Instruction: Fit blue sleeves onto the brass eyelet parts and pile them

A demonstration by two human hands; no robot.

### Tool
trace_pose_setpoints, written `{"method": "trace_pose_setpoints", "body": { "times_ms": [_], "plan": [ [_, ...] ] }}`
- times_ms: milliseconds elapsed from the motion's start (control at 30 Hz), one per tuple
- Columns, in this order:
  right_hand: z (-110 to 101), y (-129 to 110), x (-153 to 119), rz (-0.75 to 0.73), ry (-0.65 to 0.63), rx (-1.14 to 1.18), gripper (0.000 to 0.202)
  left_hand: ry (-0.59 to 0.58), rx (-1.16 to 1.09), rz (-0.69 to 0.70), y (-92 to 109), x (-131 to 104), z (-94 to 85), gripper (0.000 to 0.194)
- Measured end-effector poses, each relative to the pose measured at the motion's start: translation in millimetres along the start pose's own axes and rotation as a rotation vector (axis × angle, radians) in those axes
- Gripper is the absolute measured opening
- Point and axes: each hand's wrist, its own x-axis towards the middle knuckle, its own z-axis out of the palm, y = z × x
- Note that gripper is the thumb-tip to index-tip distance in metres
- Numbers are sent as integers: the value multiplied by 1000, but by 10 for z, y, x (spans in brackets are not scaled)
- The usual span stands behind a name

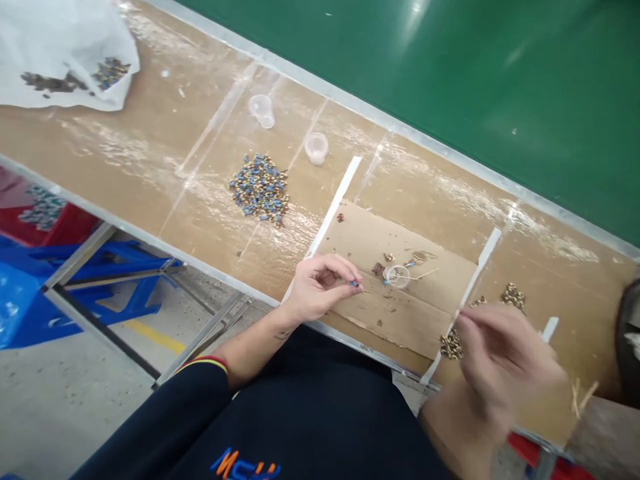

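Between the thumb and fingertips of my left hand [325, 287] is a small blue metal part [354, 284], held over the left side of a cardboard sheet [425, 307]. My right hand [505, 347] is blurred, with thumb and forefinger pinched together; anything between them cannot be made out. It hovers beside a small heap of brass-coloured parts [451, 345] at the cardboard's right edge. On the cardboard stands a small clear cup [397, 277] with thin sticks across it. A few loose brass and dark bits [389, 257] lie around the cup.
A large pile of blue-and-brass parts [260, 189] lies left of the cardboard. Two clear plastic cups, one tipped [262, 111] and one other [317, 148], are behind it. A white bag [75, 47] with parts sits far left. More brass parts [513, 297] and sticks [583, 398] lie right.
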Motion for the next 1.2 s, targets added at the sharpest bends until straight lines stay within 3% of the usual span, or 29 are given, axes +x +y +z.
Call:
{"method": "trace_pose_setpoints", "body": {
  "times_ms": [233, 400, 633, 800, 933, 1000, 1200],
  "plan": [
    [340, 170, 95, -36, -147, -70, 6, -44, 79, 75, -70, 18, 0, 16],
    [393, 153, 148, -44, -161, -18, 10, -90, 219, 181, -102, -7, -10, 12],
    [463, 98, 215, -175, -141, -35, 9, -149, 400, 215, -118, -106, -11, 26],
    [493, 95, 204, -210, -49, -89, 10, -220, 489, 304, -112, -104, 11, 37],
    [527, 98, 194, -225, -104, -80, 12, -271, 584, 407, -113, -80, 36, 30],
    [514, 97, 178, -188, -56, -50, 14, -279, 621, 451, -123, -77, 50, 24],
    [353, -124, 82, -100, 305, 126, 12, -322, 750, 568, -156, -81, 79, 21]
  ]
}}
